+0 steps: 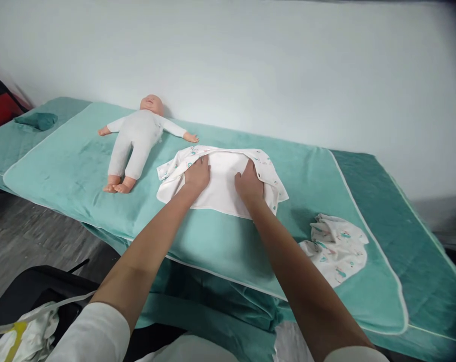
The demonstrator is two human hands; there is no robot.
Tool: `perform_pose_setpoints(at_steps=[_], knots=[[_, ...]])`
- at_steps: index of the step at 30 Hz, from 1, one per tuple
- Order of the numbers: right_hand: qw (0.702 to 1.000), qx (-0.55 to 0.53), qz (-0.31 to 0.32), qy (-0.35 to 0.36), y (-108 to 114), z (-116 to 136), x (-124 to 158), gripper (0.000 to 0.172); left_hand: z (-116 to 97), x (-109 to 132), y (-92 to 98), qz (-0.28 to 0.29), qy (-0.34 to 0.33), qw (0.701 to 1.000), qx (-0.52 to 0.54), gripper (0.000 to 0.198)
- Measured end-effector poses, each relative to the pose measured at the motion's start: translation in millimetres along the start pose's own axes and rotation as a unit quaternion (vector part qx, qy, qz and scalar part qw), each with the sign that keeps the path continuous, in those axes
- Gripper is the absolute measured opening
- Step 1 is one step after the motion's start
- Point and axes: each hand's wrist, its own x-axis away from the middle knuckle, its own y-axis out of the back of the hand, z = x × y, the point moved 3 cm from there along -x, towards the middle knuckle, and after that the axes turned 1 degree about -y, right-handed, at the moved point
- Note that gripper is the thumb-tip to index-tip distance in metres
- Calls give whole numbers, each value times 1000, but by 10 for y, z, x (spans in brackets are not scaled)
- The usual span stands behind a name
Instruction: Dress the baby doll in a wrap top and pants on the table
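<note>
A small white printed shirt (pixel 223 176) lies spread on the green cover, its front opened so the plain inside shows. My left hand (pixel 198 175) rests at its left front panel, fingers partly under the printed edge. At the right panel is my right hand (pixel 249 182), its thumb apart and the other fingers hidden or curled at the fabric edge. A baby doll (pixel 139 131) in a white bodysuit lies on its back to the left, arms spread. Crumpled printed cloth (pixel 337 249) sits to the right of my right forearm.
The green-covered bed (pixel 99 136) runs along a pale wall (pixel 228 65). A black chair (pixel 43 286) with a white cloth (pixel 35 334) on it stands at the lower left. Something red and black (pixel 1 110) is at the far left.
</note>
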Motion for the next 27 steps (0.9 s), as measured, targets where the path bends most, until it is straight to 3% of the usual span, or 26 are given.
perform_pose_setpoints(at_steps=[4,9,12,19,27], knots=[[999,-34,-2,-21,-100,30,-211,79,-119,-218,-154,-5,43,998,35,54],[977,-161,-31,-134,-270,240,-451,68,-276,-474,-252,-24,120,986,111,51],[969,-176,-50,-169,-337,267,-553,66,-276,-540,-286,-36,120,985,121,50],[989,-88,-35,-116,-333,11,-630,66,-137,-534,-319,-48,22,998,40,61],[997,-15,33,-72,-408,-40,-650,71,-120,-612,-381,18,58,998,22,66]])
